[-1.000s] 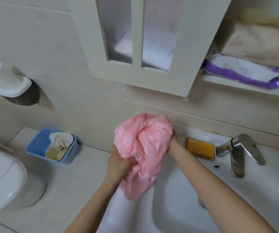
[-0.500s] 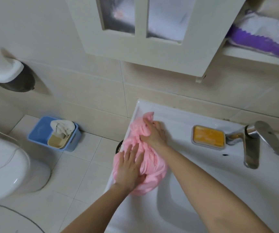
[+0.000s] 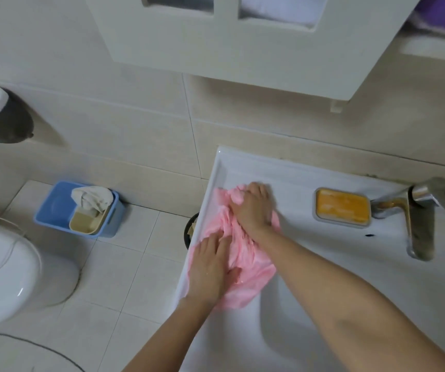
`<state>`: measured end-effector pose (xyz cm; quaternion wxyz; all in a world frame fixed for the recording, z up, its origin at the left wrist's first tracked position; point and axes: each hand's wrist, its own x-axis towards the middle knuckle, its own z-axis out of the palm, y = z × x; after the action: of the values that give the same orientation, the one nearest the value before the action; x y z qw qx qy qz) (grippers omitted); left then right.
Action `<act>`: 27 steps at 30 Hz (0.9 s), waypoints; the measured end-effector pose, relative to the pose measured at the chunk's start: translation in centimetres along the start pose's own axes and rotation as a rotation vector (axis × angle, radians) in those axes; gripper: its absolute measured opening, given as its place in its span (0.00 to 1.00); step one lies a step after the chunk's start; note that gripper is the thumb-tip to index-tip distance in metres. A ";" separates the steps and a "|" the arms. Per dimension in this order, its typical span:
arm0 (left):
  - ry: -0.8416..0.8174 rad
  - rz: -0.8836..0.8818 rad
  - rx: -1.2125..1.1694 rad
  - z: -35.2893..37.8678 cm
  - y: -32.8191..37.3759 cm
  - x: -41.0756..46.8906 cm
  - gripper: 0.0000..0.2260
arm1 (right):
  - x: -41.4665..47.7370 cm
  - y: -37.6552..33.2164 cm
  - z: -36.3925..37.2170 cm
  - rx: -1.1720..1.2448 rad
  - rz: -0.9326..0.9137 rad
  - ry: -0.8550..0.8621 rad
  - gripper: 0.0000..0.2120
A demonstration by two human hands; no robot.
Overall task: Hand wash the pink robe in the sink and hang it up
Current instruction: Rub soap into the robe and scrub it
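Note:
The pink robe (image 3: 245, 264) lies bunched in a wet heap on the flat left ledge of the white sink (image 3: 283, 178), its lower end drooping toward the basin. My left hand (image 3: 213, 269) presses flat on the near part of the heap with fingers spread. My right hand (image 3: 253, 208) lies on the far part, fingers curled into the fabric. The basin below my forearms is mostly hidden by my arms.
An orange soap bar in a grey dish (image 3: 342, 206) and a chrome tap (image 3: 420, 218) sit at the sink's right. A white wall cabinet (image 3: 229, 44) hangs overhead. On the floor to the left are a blue basket (image 3: 52, 208) with a rag and a white toilet (image 3: 9, 267).
A second ago both hands held the bunched robe up in the air. They brought it down onto the sink's left ledge and now press on it there.

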<state>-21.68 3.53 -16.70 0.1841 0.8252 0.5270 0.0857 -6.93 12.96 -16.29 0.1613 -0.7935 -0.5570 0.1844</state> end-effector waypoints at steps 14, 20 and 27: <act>-0.034 -0.132 -0.280 -0.6 -0.3 1.4 0.37 | -1.3 -1.0 -1.1 0.083 0.208 0.060 0.14; -0.028 -0.155 -0.371 -0.8 0.4 2.2 0.08 | -12.8 -0.9 -0.9 0.028 -0.015 0.013 0.12; -0.078 -0.179 0.044 -1.1 0.6 2.0 0.21 | -4.4 -1.5 -1.0 0.054 0.176 0.101 0.11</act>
<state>-20.70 5.36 -15.59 0.1934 0.7813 0.5928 0.0249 -9.05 9.25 -14.21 0.1936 -0.8431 -0.4711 0.1725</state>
